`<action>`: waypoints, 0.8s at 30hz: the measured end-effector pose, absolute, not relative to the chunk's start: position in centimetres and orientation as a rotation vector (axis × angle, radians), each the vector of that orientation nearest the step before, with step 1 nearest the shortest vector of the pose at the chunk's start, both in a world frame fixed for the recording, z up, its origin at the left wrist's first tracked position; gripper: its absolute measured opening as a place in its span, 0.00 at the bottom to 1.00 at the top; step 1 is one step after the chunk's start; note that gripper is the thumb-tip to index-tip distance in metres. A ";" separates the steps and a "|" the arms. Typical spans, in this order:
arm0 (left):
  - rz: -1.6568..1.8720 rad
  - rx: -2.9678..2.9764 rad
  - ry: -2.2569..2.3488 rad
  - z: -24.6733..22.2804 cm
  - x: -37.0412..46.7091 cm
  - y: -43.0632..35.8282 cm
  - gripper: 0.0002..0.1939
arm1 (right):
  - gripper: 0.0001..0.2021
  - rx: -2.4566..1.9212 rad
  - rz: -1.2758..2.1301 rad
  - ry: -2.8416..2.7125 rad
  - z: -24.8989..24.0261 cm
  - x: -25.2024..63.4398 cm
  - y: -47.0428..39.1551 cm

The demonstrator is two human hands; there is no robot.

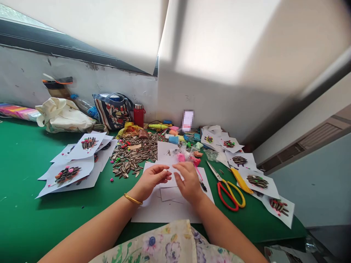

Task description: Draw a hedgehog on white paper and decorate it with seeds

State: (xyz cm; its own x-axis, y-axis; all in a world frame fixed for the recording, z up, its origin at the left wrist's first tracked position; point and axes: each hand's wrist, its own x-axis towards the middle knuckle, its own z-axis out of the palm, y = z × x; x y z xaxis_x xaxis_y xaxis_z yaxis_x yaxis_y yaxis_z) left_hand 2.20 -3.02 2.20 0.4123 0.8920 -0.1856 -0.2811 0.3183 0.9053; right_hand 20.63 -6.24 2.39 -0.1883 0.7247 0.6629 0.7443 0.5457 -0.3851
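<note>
My left hand (152, 179), with a gold bangle at the wrist, is held above white sheets of paper (142, 215). Its thumb and fingers are pinched together, and what they hold is too small to make out. My right hand (189, 182) faces it a short gap away, thumb and fingers apart, nothing seen between them. Under and between the hands lie small white paper cards (172, 195). Pink clay (181, 157) lies just beyond the right fingers. A heap of striped sunflower seeds (137, 153) spreads beyond my left hand.
Red-and-yellow-handled scissors (231, 193) lie right of the paper, beside a yellow strip (241, 180). Seed-decorated cards are stacked at left (65, 179) and right (257, 181). At the back stand a red bottle (138, 116), a striped bag (112, 111) and a cream bag (64, 115).
</note>
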 end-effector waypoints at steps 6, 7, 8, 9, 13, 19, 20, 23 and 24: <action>0.858 1.089 0.845 2.3 2.2 -3.2 0.19 | 0.13 -1.142 0.036 -1.937 1.4 18.5 -7.2; 0.868 1.130 0.864 2.2 2.1 -3.1 0.19 | 0.12 -1.128 0.052 -1.926 1.3 18.5 -7.2; 0.876 1.167 0.876 2.1 2.1 -3.1 0.19 | 0.11 -1.112 0.072 -1.914 1.3 18.5 -7.1; 0.878 1.201 0.881 2.0 2.1 -3.1 0.19 | 0.10 -1.097 0.094 -1.901 1.3 18.5 -7.0; 0.832 1.352 0.878 1.7 2.2 -3.3 0.21 | 0.04 -1.074 0.145 -1.837 1.2 18.7 -7.0; 0.789 1.409 0.866 1.9 2.2 -3.2 0.17 | 0.04 -1.095 0.134 -1.837 1.0 19.1 -6.7; 0.809 1.395 0.880 2.0 2.2 -3.1 0.16 | 0.07 -1.087 0.134 -1.848 1.0 19.1 -6.7; 0.878 1.354 0.900 2.2 2.2 -3.1 0.15 | 0.14 -1.081 0.153 -1.874 1.0 19.1 -6.5; 0.893 1.351 0.903 2.3 2.2 -3.1 0.15 | 0.15 -1.086 0.164 -1.878 1.0 19.1 -6.5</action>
State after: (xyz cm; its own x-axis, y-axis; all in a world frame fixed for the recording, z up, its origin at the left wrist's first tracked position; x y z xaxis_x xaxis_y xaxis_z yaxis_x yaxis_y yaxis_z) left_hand 2.20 -3.13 2.28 0.4002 0.9162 -0.0185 -0.0082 0.0237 0.9997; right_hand 19.13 -6.48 1.03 -0.1780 0.7376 0.6513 0.6138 0.6006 -0.5124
